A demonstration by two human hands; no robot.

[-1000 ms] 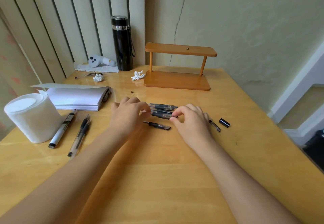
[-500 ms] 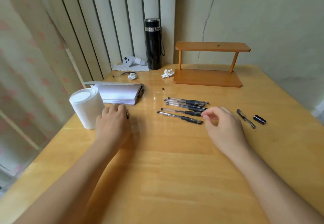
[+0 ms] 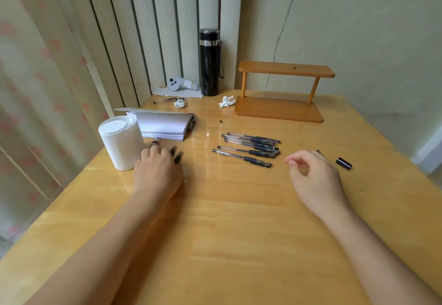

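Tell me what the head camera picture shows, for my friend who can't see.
A person's left hand covers a few pens beside a white paper roll on a wooden table, while the right hand hovers empty, fingers loosely curled. Several black pens lie in a row between the hands.

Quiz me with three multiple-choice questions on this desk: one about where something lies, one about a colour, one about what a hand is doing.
1. Where does the loose black cap lie?
A. on the floor
B. on the table, right of the right hand
C. inside a cup

2. What colour is the flask by the wall?
A. black
B. red
C. white

3. What does the right hand hold?
A. a pen
B. a cup
C. nothing

Answers:
1 B: the cap sits on the wood just past that hand.
2 A: its body is black, with a silver band near the lid.
3 C: its fingers are loosely curled with nothing between them.
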